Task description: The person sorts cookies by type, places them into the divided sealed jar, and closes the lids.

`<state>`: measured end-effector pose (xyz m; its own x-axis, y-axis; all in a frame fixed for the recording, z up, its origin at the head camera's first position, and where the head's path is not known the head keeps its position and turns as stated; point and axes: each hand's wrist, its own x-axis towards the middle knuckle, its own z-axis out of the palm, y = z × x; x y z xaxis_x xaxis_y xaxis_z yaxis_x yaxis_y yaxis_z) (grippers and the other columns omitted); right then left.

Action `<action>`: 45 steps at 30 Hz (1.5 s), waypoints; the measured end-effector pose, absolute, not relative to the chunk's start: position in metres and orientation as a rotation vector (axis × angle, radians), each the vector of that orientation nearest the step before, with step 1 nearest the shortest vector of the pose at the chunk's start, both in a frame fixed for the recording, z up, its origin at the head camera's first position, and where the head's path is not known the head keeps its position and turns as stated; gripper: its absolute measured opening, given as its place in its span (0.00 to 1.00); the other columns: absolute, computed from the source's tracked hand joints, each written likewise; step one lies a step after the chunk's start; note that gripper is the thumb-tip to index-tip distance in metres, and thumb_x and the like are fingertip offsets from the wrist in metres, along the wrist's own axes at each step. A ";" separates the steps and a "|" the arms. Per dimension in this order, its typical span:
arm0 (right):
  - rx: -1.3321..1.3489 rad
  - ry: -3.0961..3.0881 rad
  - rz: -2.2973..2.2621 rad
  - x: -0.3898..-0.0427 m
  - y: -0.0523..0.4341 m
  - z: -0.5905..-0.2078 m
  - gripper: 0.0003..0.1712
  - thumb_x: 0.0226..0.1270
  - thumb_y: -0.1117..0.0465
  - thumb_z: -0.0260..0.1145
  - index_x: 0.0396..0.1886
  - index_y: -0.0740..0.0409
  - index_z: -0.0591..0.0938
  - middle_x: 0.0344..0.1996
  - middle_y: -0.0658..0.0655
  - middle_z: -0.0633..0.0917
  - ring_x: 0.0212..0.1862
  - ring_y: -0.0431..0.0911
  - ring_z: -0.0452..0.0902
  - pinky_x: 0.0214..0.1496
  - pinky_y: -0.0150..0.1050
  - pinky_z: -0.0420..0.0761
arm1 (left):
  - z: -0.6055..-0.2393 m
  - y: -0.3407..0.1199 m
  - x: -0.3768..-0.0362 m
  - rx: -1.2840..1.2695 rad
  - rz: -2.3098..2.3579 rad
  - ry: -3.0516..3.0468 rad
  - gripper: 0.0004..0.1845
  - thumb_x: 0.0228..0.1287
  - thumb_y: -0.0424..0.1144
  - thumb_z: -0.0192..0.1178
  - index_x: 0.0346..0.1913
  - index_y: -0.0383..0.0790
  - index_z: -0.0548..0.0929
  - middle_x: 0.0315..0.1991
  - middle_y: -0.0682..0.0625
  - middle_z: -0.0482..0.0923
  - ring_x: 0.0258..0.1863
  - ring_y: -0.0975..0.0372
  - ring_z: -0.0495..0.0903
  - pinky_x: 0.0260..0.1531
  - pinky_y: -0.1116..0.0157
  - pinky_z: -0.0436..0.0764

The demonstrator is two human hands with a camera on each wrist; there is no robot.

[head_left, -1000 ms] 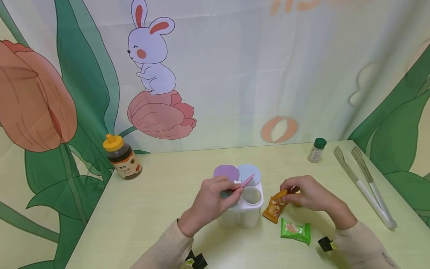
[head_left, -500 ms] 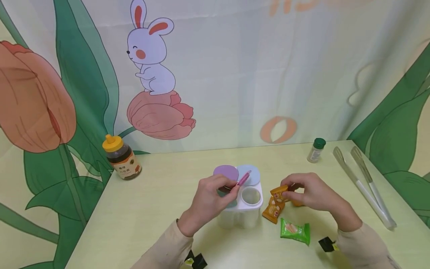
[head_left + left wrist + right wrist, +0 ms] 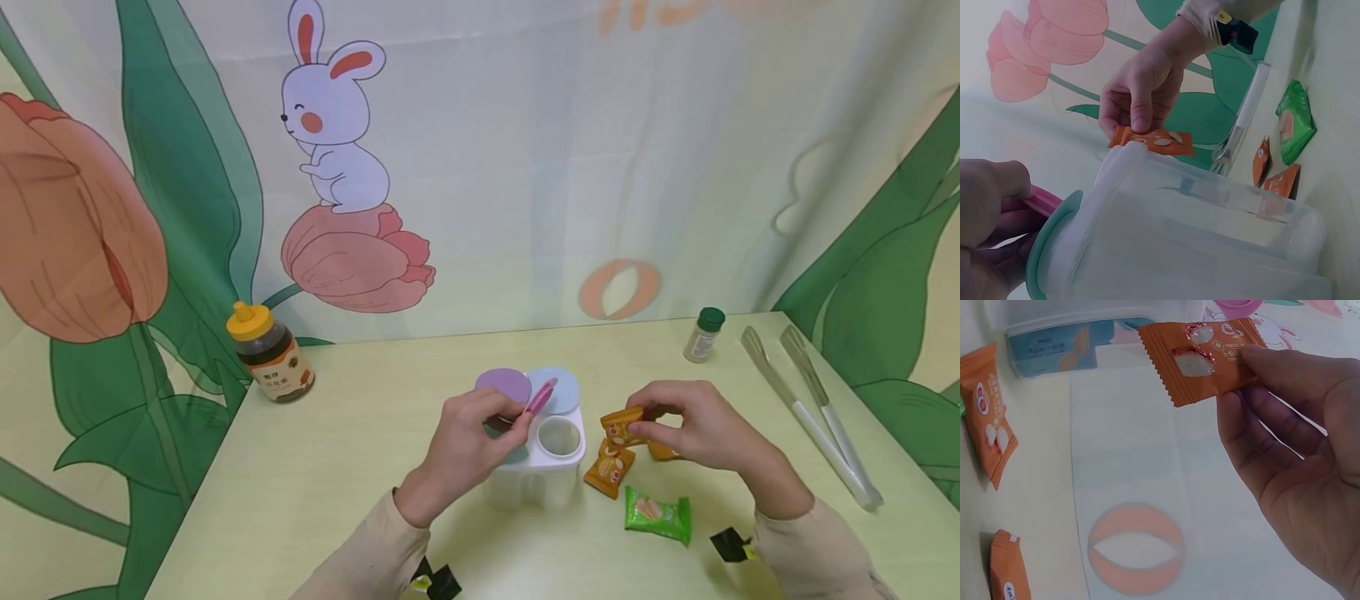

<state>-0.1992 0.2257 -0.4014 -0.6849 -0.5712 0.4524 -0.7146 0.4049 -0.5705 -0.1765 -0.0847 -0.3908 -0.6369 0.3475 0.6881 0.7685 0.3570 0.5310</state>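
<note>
My left hand (image 3: 468,437) pinches a round pink lid (image 3: 541,396), tilted on edge above a translucent storage box (image 3: 536,490). The box has one uncovered round mouth (image 3: 558,437), beside a purple lid (image 3: 502,383), a light blue lid (image 3: 557,390) and a green lid (image 3: 1047,250) partly hidden under my left fingers. Between thumb and fingers of my right hand (image 3: 701,425) is an orange snack packet (image 3: 1200,359), raised just right of the box. Below it lie an orange packet (image 3: 609,470) and another orange packet (image 3: 663,452), with a green packet (image 3: 657,517) nearer me.
At the back left stands a honey bottle (image 3: 273,358) with a yellow cap. A small green-capped seasoning jar (image 3: 704,335) is at the back right. Long metal tongs (image 3: 776,379) lie along the table's right side. A printed curtain (image 3: 487,167) hangs behind the table.
My right hand has lifted the orange packet up off the other packets. In my left hand the pink lid has tipped and shifted slightly left.
</note>
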 end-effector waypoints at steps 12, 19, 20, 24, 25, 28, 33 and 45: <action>1.231 -2.284 1.246 -0.194 0.216 -0.385 0.22 0.50 0.78 0.73 0.39 0.49 0.83 0.33 0.44 0.85 0.34 0.37 0.82 0.36 0.28 0.84 | -0.391 -0.085 -0.177 -0.923 -1.270 -2.201 0.06 0.54 0.28 0.68 0.25 0.37 0.83 0.24 0.49 0.82 0.24 0.67 0.81 0.26 0.73 0.84; 1.261 -2.240 1.298 -0.192 0.207 -0.374 0.22 0.50 0.79 0.72 0.40 0.52 0.84 0.34 0.46 0.86 0.34 0.38 0.82 0.37 0.30 0.85 | -0.392 -0.087 -0.177 -0.906 -1.308 -2.208 0.06 0.55 0.28 0.68 0.25 0.37 0.83 0.25 0.49 0.82 0.23 0.67 0.80 0.26 0.73 0.84; 1.267 -2.231 1.305 -0.192 0.206 -0.374 0.22 0.49 0.79 0.72 0.40 0.53 0.84 0.34 0.47 0.86 0.34 0.38 0.82 0.37 0.30 0.85 | -0.392 -0.087 -0.177 -0.910 -1.309 -2.203 0.06 0.55 0.27 0.68 0.25 0.37 0.83 0.24 0.49 0.82 0.23 0.67 0.80 0.26 0.73 0.84; 1.281 -2.207 1.350 -0.193 0.199 -0.373 0.21 0.48 0.81 0.72 0.39 0.57 0.84 0.33 0.52 0.86 0.34 0.40 0.83 0.37 0.31 0.85 | -0.392 -0.087 -0.178 -0.920 -1.312 -2.184 0.06 0.55 0.27 0.68 0.25 0.37 0.82 0.24 0.49 0.82 0.23 0.66 0.81 0.25 0.75 0.83; 1.284 -2.208 1.362 -0.193 0.198 -0.373 0.20 0.49 0.80 0.72 0.39 0.58 0.84 0.33 0.52 0.86 0.34 0.40 0.83 0.38 0.31 0.85 | -0.392 -0.087 -0.178 -0.917 -1.312 -2.185 0.06 0.55 0.27 0.68 0.25 0.37 0.82 0.24 0.49 0.82 0.23 0.66 0.81 0.25 0.75 0.83; 1.288 -2.217 1.378 -0.194 0.194 -0.372 0.19 0.49 0.79 0.72 0.39 0.58 0.84 0.33 0.53 0.86 0.34 0.40 0.83 0.38 0.32 0.85 | -0.392 -0.088 -0.177 -0.904 -1.316 -2.200 0.06 0.55 0.28 0.68 0.25 0.36 0.83 0.25 0.49 0.82 0.24 0.66 0.81 0.26 0.74 0.83; 1.301 -2.203 1.388 -0.194 0.187 -0.371 0.19 0.50 0.79 0.72 0.40 0.57 0.84 0.34 0.53 0.86 0.34 0.40 0.83 0.38 0.31 0.85 | -0.393 -0.087 -0.176 -0.891 -1.309 -2.233 0.06 0.56 0.28 0.68 0.25 0.37 0.83 0.25 0.49 0.82 0.24 0.67 0.81 0.26 0.75 0.83; 1.315 -2.182 1.394 -0.195 0.168 -0.375 0.18 0.52 0.77 0.72 0.41 0.57 0.84 0.35 0.53 0.86 0.35 0.41 0.83 0.40 0.33 0.86 | -0.394 -0.087 -0.176 -0.887 -1.309 -2.229 0.06 0.55 0.28 0.68 0.25 0.37 0.82 0.25 0.49 0.82 0.24 0.67 0.81 0.26 0.75 0.82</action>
